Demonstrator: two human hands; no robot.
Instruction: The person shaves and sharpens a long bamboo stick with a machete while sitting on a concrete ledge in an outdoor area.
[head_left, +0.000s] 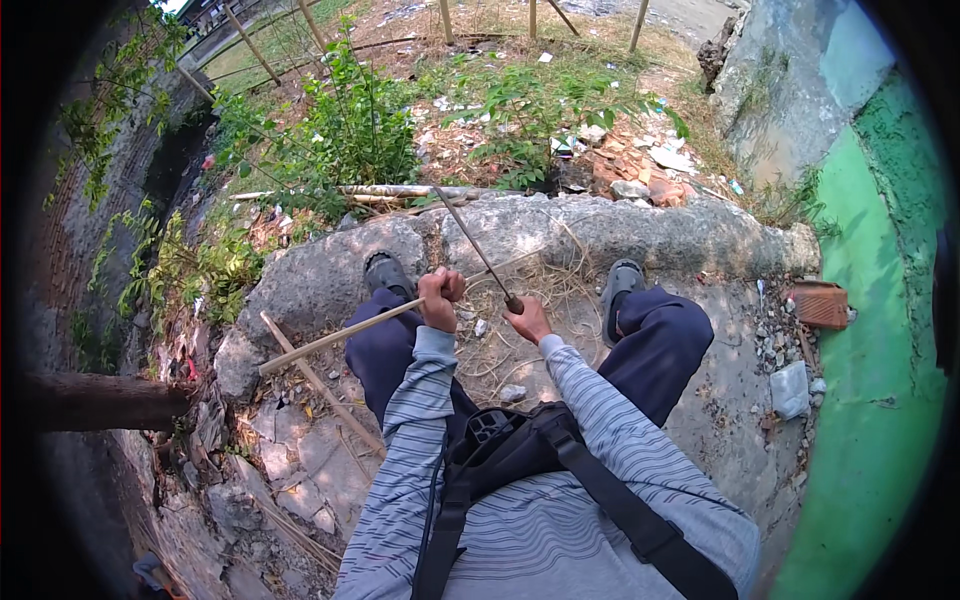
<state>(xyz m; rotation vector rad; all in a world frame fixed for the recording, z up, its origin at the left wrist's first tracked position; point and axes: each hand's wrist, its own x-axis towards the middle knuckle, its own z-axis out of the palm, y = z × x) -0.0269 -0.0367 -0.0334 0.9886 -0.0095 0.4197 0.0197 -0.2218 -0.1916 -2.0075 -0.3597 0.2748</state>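
My left hand [440, 297] is closed around a pale bamboo strip [335, 339], which slants from the lower left up to the right across my knees. In my right hand [530, 322] is the dark wooden handle of a long knife [467, 236]. Its narrow blade points up and to the left, away from me. Blade and strip cross between my hands; whether they touch I cannot tell. Thin curled shavings [560, 335] litter the ground between my feet. Beside my left leg lies another strip [325, 388] on the concrete.
A low concrete ledge [640, 232] runs in front of my feet, with green shrubs [345, 140] and litter beyond. At the right stand a green wall [860, 330], a reddish-brown block [820, 304] and a whitish lump [790, 390]. A dark log [110, 402] juts in from the left.
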